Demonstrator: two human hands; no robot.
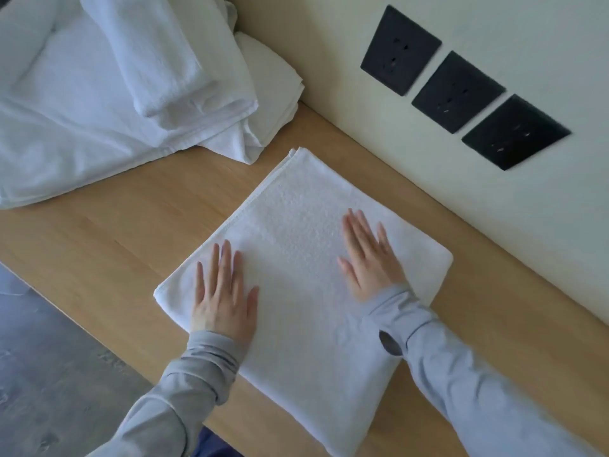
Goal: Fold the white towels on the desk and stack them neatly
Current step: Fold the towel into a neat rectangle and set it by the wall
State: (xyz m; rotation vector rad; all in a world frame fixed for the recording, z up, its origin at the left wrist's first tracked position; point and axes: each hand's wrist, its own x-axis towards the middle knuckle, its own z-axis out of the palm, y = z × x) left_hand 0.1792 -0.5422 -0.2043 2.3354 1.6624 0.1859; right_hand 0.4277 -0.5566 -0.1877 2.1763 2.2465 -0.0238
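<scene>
towel — near-square, corner pointing away | left hand, right hand — grips splayed flat on it

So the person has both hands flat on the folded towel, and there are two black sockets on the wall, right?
Not quite. The head view shows three black sockets on the wall, not two. The left hand and right hand do lie flat on the folded towel.
</scene>
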